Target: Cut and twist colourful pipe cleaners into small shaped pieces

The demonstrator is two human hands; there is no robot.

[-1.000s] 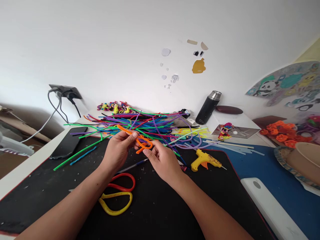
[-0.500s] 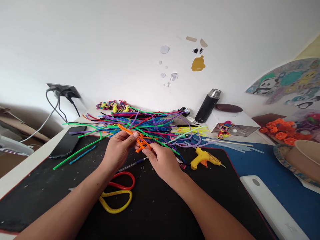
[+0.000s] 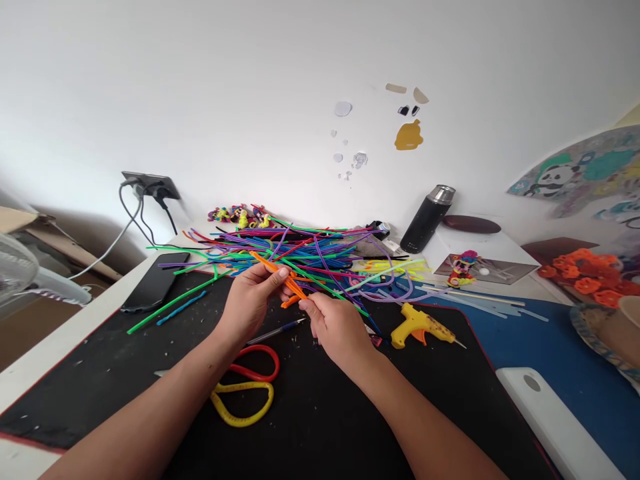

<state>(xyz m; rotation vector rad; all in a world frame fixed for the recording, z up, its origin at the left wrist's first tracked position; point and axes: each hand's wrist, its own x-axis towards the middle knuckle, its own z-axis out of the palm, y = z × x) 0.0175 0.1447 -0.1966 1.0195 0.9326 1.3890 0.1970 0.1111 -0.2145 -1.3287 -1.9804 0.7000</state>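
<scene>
Orange pipe cleaners (image 3: 295, 287) are held between both hands above the black mat (image 3: 320, 413). My left hand (image 3: 255, 293) pinches them near their upper left part, thumb on top. The fingers of my right hand (image 3: 333, 323) are closed on their lower right end. A short orange piece sticks out below, between the hands. Beyond the hands lies a heap of coloured pipe cleaners (image 3: 320, 250). Scissors with one red and one yellow handle (image 3: 245, 405) lie below my left hand, and a pen (image 3: 276, 331) rests between the hands on the mat.
A yellow glue gun (image 3: 423, 327) lies right of my right hand. Behind it stand a small figure (image 3: 461, 270) and a black flask (image 3: 427, 220). A phone (image 3: 155, 283) is at the left, a white device (image 3: 555, 417) at the right, and orange flowers (image 3: 590, 273) farther back.
The view has shifted, so the scene sits farther right and slightly lower. The orange strands between my hands now lie closer together, and my right fingers have closed on their end.
</scene>
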